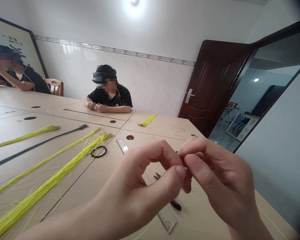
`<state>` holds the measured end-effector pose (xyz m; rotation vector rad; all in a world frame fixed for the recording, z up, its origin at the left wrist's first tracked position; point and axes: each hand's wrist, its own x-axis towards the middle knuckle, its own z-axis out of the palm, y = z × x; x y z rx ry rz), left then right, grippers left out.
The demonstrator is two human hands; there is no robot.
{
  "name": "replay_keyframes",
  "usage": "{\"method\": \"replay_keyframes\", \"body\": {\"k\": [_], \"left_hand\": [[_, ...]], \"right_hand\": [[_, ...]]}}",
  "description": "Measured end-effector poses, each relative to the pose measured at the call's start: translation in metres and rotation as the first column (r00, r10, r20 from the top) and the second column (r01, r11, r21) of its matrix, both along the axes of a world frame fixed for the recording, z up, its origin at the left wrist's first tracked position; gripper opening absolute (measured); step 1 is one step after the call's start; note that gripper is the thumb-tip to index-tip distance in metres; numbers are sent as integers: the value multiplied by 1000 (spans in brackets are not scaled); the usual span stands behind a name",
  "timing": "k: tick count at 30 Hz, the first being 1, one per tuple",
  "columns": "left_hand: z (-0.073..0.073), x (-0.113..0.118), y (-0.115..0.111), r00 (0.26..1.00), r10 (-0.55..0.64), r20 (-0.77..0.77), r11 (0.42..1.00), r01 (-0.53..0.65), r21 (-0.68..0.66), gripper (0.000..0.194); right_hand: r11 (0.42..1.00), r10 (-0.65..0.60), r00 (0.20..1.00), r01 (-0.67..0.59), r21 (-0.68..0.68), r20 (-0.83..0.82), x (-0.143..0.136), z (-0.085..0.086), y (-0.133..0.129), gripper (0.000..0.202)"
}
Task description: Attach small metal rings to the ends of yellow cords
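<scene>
Both my hands meet above the table at the right of centre, fingertips nearly touching. My left hand is closed in a pinch between thumb and forefinger. My right hand pinches close beside it. A tiny bit of yellow cord shows between the fingertips; the fingers hide most of it. Under my hands lie pliers with red and black handles, partly covered, and a clear ruler. A thin yellow strand runs over the table by my right wrist.
To the left lie a large bundle of yellow cords, a dark cord bundle and a black hair tie. Another yellow bundle sits farther back. Two people sit across the table. A brown door stands open.
</scene>
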<state>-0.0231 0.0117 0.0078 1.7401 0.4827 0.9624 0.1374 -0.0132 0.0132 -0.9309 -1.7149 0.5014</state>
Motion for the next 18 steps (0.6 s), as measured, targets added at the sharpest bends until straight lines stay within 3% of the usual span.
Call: {"method": "replay_keyframes", "body": {"k": [6, 18], "left_hand": [[0, 0, 0, 1000, -7, -3, 999, 7, 33, 18], [-1, -1, -1, 998, -54, 19, 998, 55, -29, 20]], "right_hand": [[1000, -2, 1000, 2, -5, 4, -2, -1, 0, 13], [995, 94, 995, -93, 22, -40, -5, -4, 0, 12]]}}
